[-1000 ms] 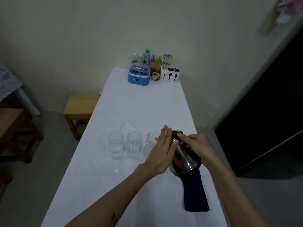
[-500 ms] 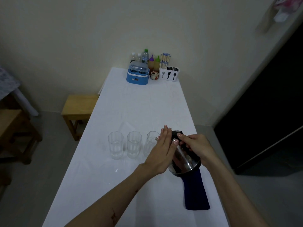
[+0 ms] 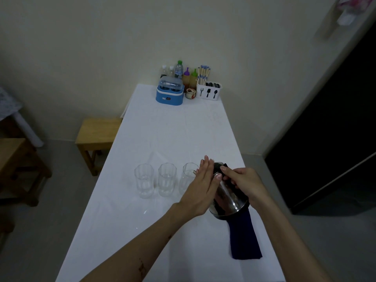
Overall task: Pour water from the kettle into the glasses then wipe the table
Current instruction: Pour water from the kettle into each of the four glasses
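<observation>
on the white worktop [image 3: 173,129], the right hand [image 3: 242,185] gripped the tilted kettle [image 3: 228,198] beside three glasses [image 3: 165,180], the left hand [image 3: 200,188] pressed flat, fingers [image 3: 205,165] extended.

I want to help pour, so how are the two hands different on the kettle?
The left hand is flat with fingers straight, pressed against the side of the kettle; the right hand is curled, gripping the dark part at the kettle's top. The left hand sits between the kettle and the nearest glass; the right hand is on the far side from the glasses. Both touch the tilted kettle.
</observation>
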The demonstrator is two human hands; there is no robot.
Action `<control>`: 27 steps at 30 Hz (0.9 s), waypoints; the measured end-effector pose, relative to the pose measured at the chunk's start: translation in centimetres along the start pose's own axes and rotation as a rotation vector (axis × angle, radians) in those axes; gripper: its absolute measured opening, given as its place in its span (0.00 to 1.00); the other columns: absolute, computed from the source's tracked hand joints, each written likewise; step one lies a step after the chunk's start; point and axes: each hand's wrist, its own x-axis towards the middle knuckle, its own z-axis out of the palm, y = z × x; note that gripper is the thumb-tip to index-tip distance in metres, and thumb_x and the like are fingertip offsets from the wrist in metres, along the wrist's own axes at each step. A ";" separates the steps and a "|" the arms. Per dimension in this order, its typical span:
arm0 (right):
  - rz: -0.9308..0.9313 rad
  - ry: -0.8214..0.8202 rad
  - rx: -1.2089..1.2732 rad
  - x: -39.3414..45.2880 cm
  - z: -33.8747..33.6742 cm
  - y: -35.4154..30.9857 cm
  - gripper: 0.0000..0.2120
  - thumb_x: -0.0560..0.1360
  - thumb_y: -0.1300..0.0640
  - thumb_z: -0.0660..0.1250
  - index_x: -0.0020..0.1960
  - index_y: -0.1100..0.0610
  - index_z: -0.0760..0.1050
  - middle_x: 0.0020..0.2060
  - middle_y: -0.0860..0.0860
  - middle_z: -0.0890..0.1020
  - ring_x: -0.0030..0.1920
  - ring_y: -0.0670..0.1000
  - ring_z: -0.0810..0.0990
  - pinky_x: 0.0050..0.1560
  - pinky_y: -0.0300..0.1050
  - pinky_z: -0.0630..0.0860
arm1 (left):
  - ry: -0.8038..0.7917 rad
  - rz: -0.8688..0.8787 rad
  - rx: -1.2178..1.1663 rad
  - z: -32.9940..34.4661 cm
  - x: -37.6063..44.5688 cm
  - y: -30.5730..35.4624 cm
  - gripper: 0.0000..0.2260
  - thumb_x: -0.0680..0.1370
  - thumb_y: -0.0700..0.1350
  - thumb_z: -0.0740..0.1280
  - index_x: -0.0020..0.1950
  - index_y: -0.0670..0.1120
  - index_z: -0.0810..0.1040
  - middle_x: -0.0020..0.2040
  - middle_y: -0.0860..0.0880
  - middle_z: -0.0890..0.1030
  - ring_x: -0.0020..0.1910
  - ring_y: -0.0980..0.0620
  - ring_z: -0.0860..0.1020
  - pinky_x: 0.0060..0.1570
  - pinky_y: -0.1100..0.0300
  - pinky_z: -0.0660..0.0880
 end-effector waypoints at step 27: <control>0.145 0.121 0.525 -1.9 -3.1 3.8 0.13 0.72 0.47 0.74 0.42 0.58 0.85 0.30 0.51 0.81 0.37 0.52 0.77 0.41 0.45 0.72 | -0.064 0.254 0.207 2.0 1.7 3.0 0.26 0.84 0.53 0.46 0.79 0.44 0.45 0.80 0.51 0.41 0.76 0.61 0.35 0.73 0.66 0.35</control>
